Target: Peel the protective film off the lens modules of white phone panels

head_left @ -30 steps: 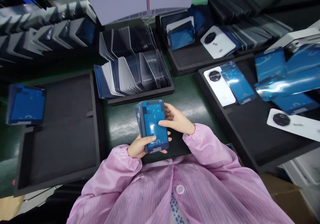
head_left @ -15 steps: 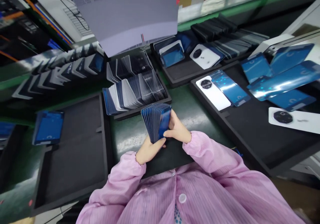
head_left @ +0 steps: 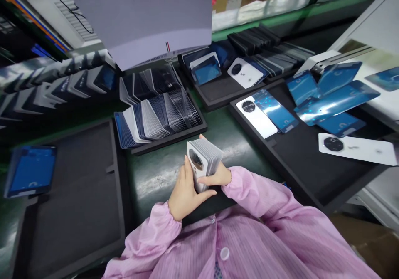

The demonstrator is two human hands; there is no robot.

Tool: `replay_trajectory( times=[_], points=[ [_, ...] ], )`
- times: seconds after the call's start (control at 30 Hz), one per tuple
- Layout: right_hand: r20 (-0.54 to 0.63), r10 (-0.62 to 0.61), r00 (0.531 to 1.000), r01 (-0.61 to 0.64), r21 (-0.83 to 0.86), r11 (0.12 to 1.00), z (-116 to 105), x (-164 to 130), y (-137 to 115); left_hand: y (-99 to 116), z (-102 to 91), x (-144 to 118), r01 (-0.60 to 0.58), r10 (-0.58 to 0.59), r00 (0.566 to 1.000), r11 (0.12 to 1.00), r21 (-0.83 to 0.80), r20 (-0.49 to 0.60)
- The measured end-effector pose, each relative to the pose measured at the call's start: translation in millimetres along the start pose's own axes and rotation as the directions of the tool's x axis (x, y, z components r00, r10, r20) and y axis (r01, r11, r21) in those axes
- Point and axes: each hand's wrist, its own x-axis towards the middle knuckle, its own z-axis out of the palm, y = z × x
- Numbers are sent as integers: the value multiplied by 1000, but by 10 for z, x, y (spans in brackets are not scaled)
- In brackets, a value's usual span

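Hands: left hand (head_left: 184,189) and right hand (head_left: 218,176) both gripped the stack of phone back covers (head_left: 204,161).
Room: bare green bench (head_left: 156,175) lay at nine o'clock.
Obstacles: filled tray (head_left: 157,119) stood near at twelve; black foam tray (head_left: 311,166) at three.

the stack of back covers (head_left: 204,162) looks like smooth hard plastic, its facing cover matt white with a glossy dark round camera patch; left hand (head_left: 183,189) and right hand (head_left: 218,175) come out of pink finely striped cloth sleeves (head_left: 264,200) with gathered cuffs. under the stack, the green bench top (head_left: 162,171) is smooth and shiny with scuffed pale glare. left of the stack a black foam tray (head_left: 81,196) is matt and slightly grainy. right of the stack, blue film sheets (head_left: 330,104) are very glossy and wrinkled like thin plastic. beyond the stack, a pale grey sheet (head_left: 149,17) looks like matt paper
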Motion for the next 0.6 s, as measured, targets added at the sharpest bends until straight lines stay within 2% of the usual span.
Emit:
replay_trajectory(
  times=[0.07, 0.13, 0.2, 0.23, 0.3, 0.37, 0.4, 0.5, 0.6],
  points=[
    [43, 116, 992, -121, 145, 982, -59, 5, -9, -1, -55, -9, 57, -53, 998, 994, -94, 45],
    [121, 247, 961, -274, 326, 905, -88, -3, 0, -11, -75, -8, 104, -96, 994, 967, -232, 46],
    [174, 319, 932, -363, 439, 822, -76, -17, 19, -23, -45, 4, 127, -124, 992, 896, -426, 34],
    [178, 334, 926, -378, 462, 802, -58, -24, 29, -26, -13, 12, 152, -143, 988, 836, -528, 58],
    [167, 343, 925, -381, 452, 807, -17, -32, 40, -24, 61, 26, 278, -184, 960, 680, -678, 209],
    [150, 336, 930, -368, 387, 845, 0, -24, 33, -11, 114, 30, 410, -211, 911, 560, -720, 355],
    [133, 323, 937, -349, 339, 874, -8, -12, 22, -3, 124, 29, 439, -228, 898, 535, -721, 377],
    [-15, 216, 976, -211, 148, 966, -88, 54, -27, 6, 98, 23, 415, -288, 909, 578, -702, 300],
    [-184, 85, 979, -75, 61, 995, -175, 123, -61, -30, 51, 38, 364, -317, 929, 703, -611, 189]
  ],
)
